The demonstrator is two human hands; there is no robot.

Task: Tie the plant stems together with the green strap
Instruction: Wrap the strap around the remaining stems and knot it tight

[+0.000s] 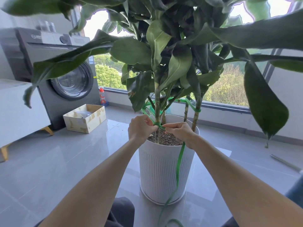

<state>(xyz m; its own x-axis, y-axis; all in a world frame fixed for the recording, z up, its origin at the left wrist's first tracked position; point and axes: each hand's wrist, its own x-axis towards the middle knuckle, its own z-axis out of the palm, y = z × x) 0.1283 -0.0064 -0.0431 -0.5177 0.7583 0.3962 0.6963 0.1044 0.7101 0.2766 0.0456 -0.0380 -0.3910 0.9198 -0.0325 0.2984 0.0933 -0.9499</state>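
Left hand (141,128) and right hand (180,132) both pinching the green strap (157,123) where it's wrapping the front stem (157,102), just above the soil. Strap tail hanging down the white pot (160,174) to the floor. Big leaves (131,51) blocking the upper stems. Washing machine (65,76) and open box (85,119) sitting left.

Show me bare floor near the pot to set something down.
Bare tiles lie left of the pot, between it and the box, and right of it, up to the metal rod. Crowded: the stems, where the left hand and right hand pinch the strap, and the floor in front, where the strap trails.
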